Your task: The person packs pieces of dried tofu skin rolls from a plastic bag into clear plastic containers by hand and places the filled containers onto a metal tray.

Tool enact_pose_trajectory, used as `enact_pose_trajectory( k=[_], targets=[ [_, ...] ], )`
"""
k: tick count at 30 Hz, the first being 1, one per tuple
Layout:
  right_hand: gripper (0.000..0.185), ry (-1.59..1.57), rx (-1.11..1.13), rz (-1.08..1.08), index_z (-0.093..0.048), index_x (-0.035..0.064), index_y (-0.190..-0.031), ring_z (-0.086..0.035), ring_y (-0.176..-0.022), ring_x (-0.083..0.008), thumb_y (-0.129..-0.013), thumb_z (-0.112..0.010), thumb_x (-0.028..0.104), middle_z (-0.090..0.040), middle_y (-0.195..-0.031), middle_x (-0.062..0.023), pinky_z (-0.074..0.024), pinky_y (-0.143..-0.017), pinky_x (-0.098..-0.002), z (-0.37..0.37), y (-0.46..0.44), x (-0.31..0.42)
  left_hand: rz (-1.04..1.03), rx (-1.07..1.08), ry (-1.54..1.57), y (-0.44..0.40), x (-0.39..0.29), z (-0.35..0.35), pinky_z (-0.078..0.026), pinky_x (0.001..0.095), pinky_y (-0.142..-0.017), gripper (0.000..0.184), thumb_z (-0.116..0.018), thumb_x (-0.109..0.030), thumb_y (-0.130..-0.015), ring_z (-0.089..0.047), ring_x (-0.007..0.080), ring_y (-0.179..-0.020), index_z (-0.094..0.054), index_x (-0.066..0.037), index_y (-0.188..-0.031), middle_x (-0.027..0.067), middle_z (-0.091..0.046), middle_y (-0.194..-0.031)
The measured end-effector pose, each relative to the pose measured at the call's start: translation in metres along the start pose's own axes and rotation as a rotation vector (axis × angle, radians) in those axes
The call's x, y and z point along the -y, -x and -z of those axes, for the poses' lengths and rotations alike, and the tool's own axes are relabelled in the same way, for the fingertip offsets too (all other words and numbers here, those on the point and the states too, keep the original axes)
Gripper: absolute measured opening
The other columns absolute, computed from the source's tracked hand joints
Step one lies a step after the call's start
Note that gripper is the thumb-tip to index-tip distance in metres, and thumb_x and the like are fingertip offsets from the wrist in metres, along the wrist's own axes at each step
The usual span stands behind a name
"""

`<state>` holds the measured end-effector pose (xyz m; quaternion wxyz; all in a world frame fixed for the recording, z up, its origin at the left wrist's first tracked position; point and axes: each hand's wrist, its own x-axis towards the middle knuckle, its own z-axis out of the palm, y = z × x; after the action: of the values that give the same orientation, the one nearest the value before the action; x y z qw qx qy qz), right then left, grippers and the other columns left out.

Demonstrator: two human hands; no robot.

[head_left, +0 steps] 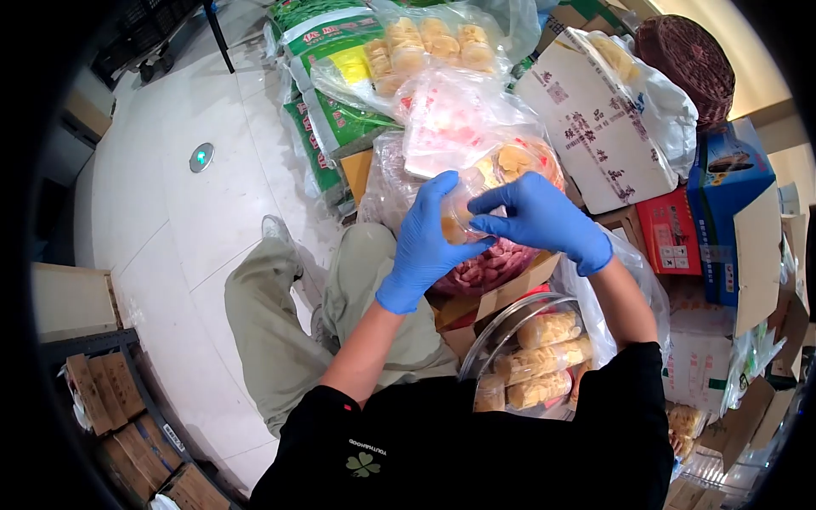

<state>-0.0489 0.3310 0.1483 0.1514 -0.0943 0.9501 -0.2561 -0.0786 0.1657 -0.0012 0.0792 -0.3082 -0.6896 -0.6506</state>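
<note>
My left hand (416, 244), in a blue glove, is wrapped round a clear plastic container (457, 208) with something pale yellow inside. From the right, my gloved right hand (540, 217) reaches over the container, its thumb and index finger close together at the rim. Whether those fingers pinch anything is too small to make out. Just beyond the hands lie yellowish pieces (517, 160) in clear plastic. Under the hands, a mesh bag of reddish items (484, 270) sits in an open cardboard box (520, 286).
Near my right forearm, a round clear tub (478, 344) holds several packs of yellow rolls (544, 359). Green bags (340, 119) and more packed rolls (438, 42) lie beyond. A white box (595, 127), a blue box (733, 204) and a red box (669, 231) stand at right.
</note>
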Motion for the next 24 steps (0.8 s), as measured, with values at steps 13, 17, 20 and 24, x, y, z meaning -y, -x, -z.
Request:
enact_pose_trajectory(
  k=[13,17,20,24],
  targets=[
    [0.039,-0.022,0.331,0.176,-0.066,0.0104,-0.119,-0.069,-0.083,-0.0283,-0.089,-0.071,0.034,-0.072,-0.096,-0.0132,-0.0534,-0.076,-0.0343,-0.005,0.015,0.045,-0.248,-0.089,-0.033,0.014,-0.023,0.031,-0.046,0.0438,-0.100,0.084,-0.089,-0.025,-0.065,-0.056,0.0357,-0.119,-0.045,-0.006,-0.134,0.0179,-0.054,-0.134],
    [0.040,-0.142,0.352,0.210,-0.065,0.0085,-0.120,-0.069,-0.084,-0.0270,-0.088,-0.071,0.032,-0.072,-0.097,-0.0123,-0.0534,-0.077,-0.0337,-0.010,0.015,0.048,-0.298,-0.083,-0.130,0.014,-0.029,0.040,-0.047,0.0434,-0.099,0.085,-0.090,-0.026,-0.065,-0.057,0.0356,-0.118,-0.045,-0.006,-0.135,0.0173,-0.054,-0.135],
    [0.043,-0.214,0.442,0.196,-0.061,0.0079,-0.128,-0.070,-0.084,-0.0233,-0.090,-0.069,0.026,-0.072,-0.102,-0.0129,-0.0537,-0.078,-0.0335,-0.028,0.010,0.039,-0.350,-0.019,-0.222,0.017,-0.028,0.042,-0.048,0.0431,-0.100,0.097,-0.095,-0.032,-0.057,-0.057,0.0351,-0.119,-0.044,-0.007,-0.135,0.0174,-0.055,-0.133],
    [0.035,-0.444,0.568,-0.075,-0.061,0.0035,-0.126,-0.069,-0.073,-0.0165,-0.095,-0.062,0.020,-0.071,-0.105,-0.0123,-0.0549,-0.072,-0.0299,-0.013,0.006,0.034,-0.262,-0.016,-0.195,0.026,-0.021,0.040,-0.047,0.0428,-0.100,0.086,-0.091,-0.027,-0.064,-0.057,0.0358,-0.118,-0.045,-0.006,-0.134,0.0173,-0.054,-0.134]
  ],
)
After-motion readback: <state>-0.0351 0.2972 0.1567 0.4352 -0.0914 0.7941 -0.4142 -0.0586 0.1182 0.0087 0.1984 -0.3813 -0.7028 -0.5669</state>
